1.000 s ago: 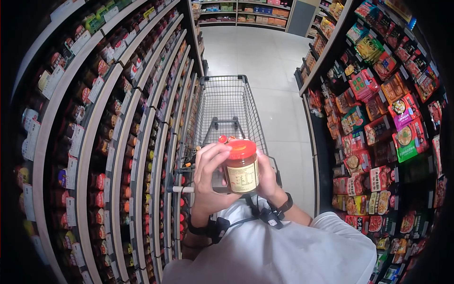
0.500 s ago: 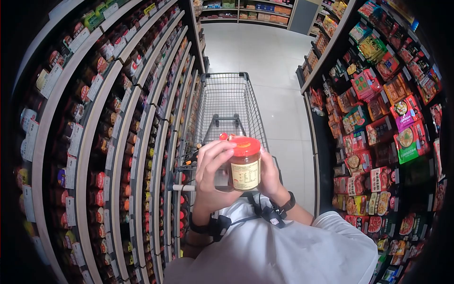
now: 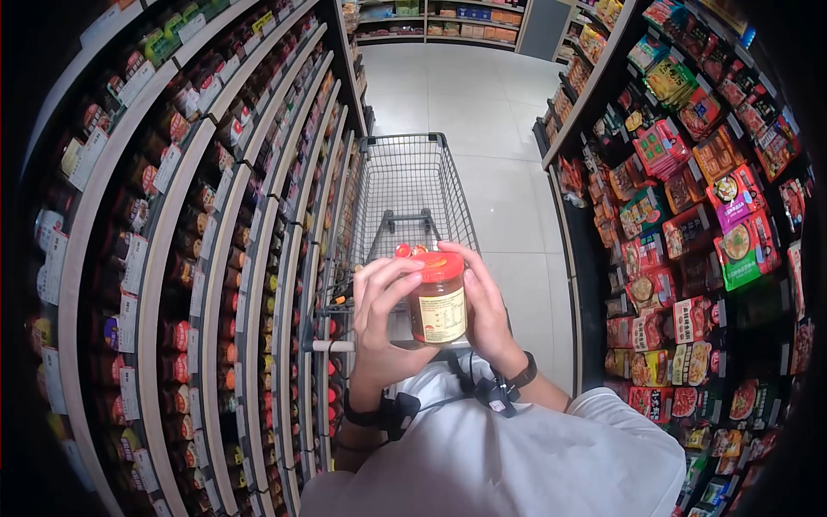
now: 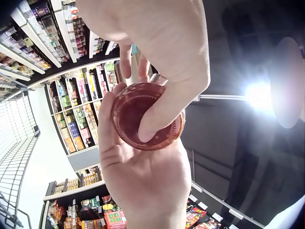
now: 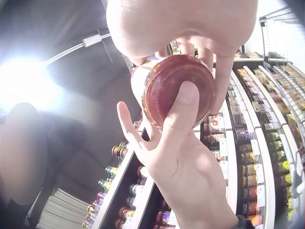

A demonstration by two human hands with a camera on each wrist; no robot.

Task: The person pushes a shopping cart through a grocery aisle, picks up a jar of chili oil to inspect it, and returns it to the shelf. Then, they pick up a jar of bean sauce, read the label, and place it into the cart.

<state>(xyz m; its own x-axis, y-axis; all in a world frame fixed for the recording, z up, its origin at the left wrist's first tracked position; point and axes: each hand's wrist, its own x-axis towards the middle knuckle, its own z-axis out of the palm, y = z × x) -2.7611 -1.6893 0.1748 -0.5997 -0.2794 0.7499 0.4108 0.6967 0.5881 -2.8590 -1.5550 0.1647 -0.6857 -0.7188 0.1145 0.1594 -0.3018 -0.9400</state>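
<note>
Both hands hold a glass jar [image 3: 441, 314] with a red lid and dark red contents, upright in front of the chest. Its cream label of small print faces the wearer. My left hand [image 3: 383, 319] grips it from the left, fingers up at the lid; in the left wrist view its thumb [image 4: 155, 126] presses against the jar's base [image 4: 131, 109]. On the other side, my right hand [image 3: 488, 314] curls round the glass, index finger reaching up behind the lid. In the right wrist view, its fingers [image 5: 221, 81] pass behind the jar.
A wire shopping cart [image 3: 465, 202] stands just ahead, with small red-topped items [image 3: 403, 251] behind the jar. Shelves of jars [image 3: 177, 336] line the left side. Packaged foods [image 3: 736, 198] hang on the right. Pale floor tiles [image 3: 508, 138] run forward between them.
The jar has turned slightly, bringing a red mark at the label's lower left into sight. My right fingers have shifted upward, the index finger now at the lid. The left hand keeps its grip.
</note>
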